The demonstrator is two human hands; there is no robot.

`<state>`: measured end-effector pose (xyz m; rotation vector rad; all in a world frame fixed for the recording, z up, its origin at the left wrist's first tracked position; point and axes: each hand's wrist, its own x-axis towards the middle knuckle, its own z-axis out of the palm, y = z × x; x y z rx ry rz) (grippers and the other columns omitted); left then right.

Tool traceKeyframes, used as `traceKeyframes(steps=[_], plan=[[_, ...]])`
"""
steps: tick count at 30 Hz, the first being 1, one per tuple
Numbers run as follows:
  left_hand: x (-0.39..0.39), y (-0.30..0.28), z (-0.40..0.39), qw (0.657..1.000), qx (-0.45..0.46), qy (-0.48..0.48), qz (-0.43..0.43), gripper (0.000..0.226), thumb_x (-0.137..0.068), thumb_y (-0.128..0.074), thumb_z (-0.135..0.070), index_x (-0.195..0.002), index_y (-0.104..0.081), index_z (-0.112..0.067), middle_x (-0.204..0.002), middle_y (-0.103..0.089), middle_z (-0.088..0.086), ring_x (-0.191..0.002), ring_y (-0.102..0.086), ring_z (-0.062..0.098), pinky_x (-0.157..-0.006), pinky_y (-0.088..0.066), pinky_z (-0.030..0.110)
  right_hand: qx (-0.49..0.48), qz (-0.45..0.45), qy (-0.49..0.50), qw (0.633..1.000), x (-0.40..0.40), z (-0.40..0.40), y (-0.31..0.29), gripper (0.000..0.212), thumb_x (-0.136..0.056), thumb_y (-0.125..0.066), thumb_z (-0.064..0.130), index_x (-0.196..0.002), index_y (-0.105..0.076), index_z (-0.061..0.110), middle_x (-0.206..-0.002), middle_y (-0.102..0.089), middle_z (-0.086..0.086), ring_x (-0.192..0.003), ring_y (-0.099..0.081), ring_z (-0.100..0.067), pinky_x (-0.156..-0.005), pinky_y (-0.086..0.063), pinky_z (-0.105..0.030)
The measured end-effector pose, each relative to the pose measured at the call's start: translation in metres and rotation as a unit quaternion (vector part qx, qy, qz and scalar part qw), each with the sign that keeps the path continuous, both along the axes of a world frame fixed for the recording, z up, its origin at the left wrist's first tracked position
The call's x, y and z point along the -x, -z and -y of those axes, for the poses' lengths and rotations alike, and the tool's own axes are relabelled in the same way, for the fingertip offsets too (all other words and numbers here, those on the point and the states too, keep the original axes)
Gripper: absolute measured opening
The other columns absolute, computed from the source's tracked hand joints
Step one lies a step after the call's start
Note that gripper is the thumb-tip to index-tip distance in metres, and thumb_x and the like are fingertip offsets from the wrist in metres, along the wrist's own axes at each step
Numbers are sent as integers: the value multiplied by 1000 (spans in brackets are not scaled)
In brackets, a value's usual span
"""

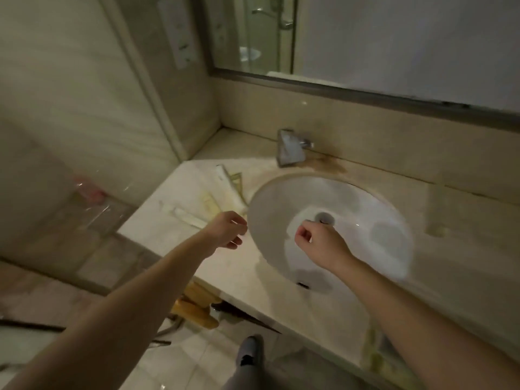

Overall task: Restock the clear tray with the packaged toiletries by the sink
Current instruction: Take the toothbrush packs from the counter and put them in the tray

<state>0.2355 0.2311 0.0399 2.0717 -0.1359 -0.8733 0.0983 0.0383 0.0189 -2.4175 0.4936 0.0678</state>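
Packaged toiletries (225, 190) lie loose beside the sink (365, 198), within reach of the left hand (226, 230) and right hand (318, 243), both loosely curled, empty.

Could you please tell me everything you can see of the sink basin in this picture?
The sink is a round white basin, glossy like ceramic, set under a pale stone-look counter. It looks empty, with a dark drain near the middle and a small overflow slot at the near wall. A metal tap stands behind it. The right hand is above the bowl; contact cannot be told.
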Motion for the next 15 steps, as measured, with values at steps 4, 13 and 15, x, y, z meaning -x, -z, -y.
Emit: traceKeyframes(steps=[4,13,15], plan=[[-48,11,-44,998,-20,-61,12,7,-89,-54,-6,-88,-60,-10,-82,-60,7,-62,-59,18,-64,-53,31,-19,-7,-18,1000,-69,-37,12,14,-88,-56,24,-74,-51,23,-72,-57,3,-77,-59,-26,-66,-48,-36],[-127,56,-81,964,-194,-158,86,24,-80,-60,-20,-85,-65,3,-71,-71,15,-65,-71,27,-66,-61,37,17,-5,33,999,-194,-81,35,8,-86,-57,28,-85,-55,21,-97,-62,-6,-88,-59,-29,-70,-49,-35],[-138,63,-82,958,-225,-155,83,42,-79,-65,-36,-99,-56,0,-85,-69,14,-71,-70,29,-68,-60,37,39,-5,45,998,-211,-83,41,13,-86,-58,29,-94,-55,19,-105,-58,-8,-91,-58,-31,-69,-44,-33]])
